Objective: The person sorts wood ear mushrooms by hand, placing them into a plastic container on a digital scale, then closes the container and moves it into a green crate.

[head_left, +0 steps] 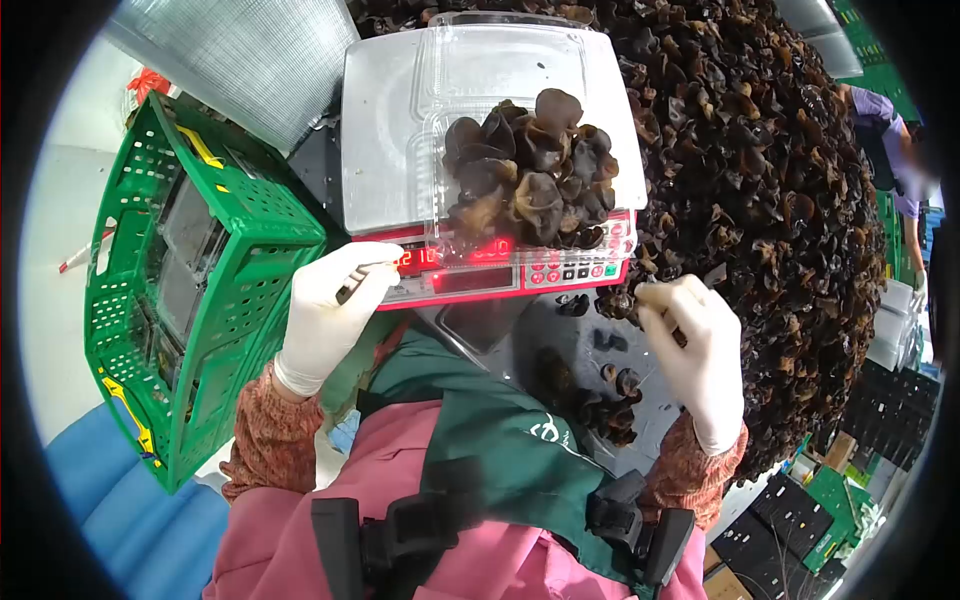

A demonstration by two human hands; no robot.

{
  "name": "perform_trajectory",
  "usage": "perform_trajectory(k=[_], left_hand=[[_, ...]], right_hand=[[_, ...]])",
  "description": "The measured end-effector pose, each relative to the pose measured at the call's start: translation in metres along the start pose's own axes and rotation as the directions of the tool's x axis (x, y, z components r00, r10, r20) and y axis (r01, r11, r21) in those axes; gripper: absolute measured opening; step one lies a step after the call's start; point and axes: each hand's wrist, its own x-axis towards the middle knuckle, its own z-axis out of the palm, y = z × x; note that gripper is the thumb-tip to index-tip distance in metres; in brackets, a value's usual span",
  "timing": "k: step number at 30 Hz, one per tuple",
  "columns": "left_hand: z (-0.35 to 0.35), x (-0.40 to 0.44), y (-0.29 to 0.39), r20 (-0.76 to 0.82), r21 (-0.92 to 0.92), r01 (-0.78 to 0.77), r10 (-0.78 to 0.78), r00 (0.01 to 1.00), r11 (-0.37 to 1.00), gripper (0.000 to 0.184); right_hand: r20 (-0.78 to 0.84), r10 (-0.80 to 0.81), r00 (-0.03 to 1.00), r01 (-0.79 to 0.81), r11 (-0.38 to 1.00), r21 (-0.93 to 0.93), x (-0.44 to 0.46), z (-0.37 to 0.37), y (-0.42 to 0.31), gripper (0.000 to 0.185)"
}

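Observation:
A clear plastic clamshell box (480,75) lies with its lid folded back on the digital scale (385,140). Dark brown wood ear mushrooms (540,205) heap up in its near half, over part of the red display. My left hand (335,312), in a white glove, is closed with curled fingers at the scale's near left corner; a small dark patch shows between them, too unclear to name. Gloved in white too, my right hand (700,345) has thumb and fingers pinched together beside loose mushrooms right of the scale. What its fingertips hold, if anything, is hidden.
A huge mound of wood ear mushrooms (760,190) rises on the right. Several loose pieces lie on the grey table (480,325). At left, a green crate (265,270) holds clear plastic boxes. Stacked clear lids (245,60) stand behind it. Another person (895,150) is at far right.

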Motion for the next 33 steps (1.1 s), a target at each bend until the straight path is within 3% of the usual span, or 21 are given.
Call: perform_trajectory(k=[3, 5, 8, 11, 13, 15, 17, 21, 27, 28, 31, 33], left_hand=[[-0.002, -0.001, 0.003, -0.001, 0.044, 0.011, -0.011, 1.000, 0.999, 0.023], [-0.002, -0.004, 0.005, 0.005, 0.037, 0.014, -0.015, 1.000, 0.999, 0.024], [0.005, -0.008, 0.001, 0.016, -0.041, 0.024, -0.024, 1.000, 0.999, 0.024], [0.005, -0.011, 0.004, 0.001, 0.011, 0.037, -0.037, 0.999, 0.999, 0.024], [0.002, -0.012, 0.002, -0.011, 0.005, 0.051, -0.051, 0.999, 0.999, 0.022], [0.000, -0.010, -0.002, -0.007, -0.012, 0.056, -0.056, 0.998, 0.998, 0.022], [0.004, -0.006, -0.001, -0.004, -0.009, 0.041, -0.041, 0.999, 0.999, 0.021], [0.011, 0.003, 0.007, -0.007, -0.033, -0.056, 0.056, 0.998, 0.998, 0.020], [-0.004, 0.002, 0.001, -0.079, 0.034, -0.109, 0.112, 0.991, 0.993, 0.020], [-0.009, 0.000, 0.006, -0.101, -0.025, 0.004, -0.007, 0.995, 1.000, 0.020], [-0.018, -0.004, 0.006, -0.163, -0.160, 0.077, -0.104, 0.981, 0.984, 0.019], [-0.015, 0.001, 0.013, -0.229, -0.070, -0.018, 0.002, 0.973, 0.997, 0.019]], right_hand=[[-0.227, -0.141, 0.964, 0.175, 0.975, 0.136, 0.028, 0.010, -0.023, 0.020], [-0.220, -0.365, 0.904, 0.369, 0.929, -0.026, 0.051, 0.020, -0.045, 0.025], [-0.133, -0.527, 0.840, 0.484, 0.837, -0.255, 0.083, 0.049, -0.068, 0.029], [-0.176, -0.517, 0.838, 0.495, 0.855, -0.155, 0.098, 0.052, -0.066, 0.021], [-0.343, -0.313, 0.886, 0.397, 0.893, 0.210, 0.093, 0.051, -0.063, 0.015], [-0.124, 0.087, 0.989, 0.006, 0.795, 0.606, 0.083, 0.032, -0.059, 0.013], [-0.058, 0.269, 0.961, -0.117, 0.592, 0.797, 0.082, 0.037, -0.043, 0.012], [0.050, 0.393, 0.918, -0.211, 0.379, 0.901, 0.073, 0.030, -0.032, 0.015], [0.060, 0.367, 0.928, -0.150, 0.223, 0.963, 0.057, 0.026, -0.022, 0.016], [0.049, 0.367, 0.929, -0.131, 0.201, 0.971, 0.055, 0.024, -0.024, 0.016], [0.053, 0.369, 0.928, -0.137, 0.207, 0.969, 0.045, 0.024, -0.020, 0.016], [0.086, 0.402, 0.912, -0.192, 0.231, 0.954, 0.039, 0.022, -0.022, 0.015]])
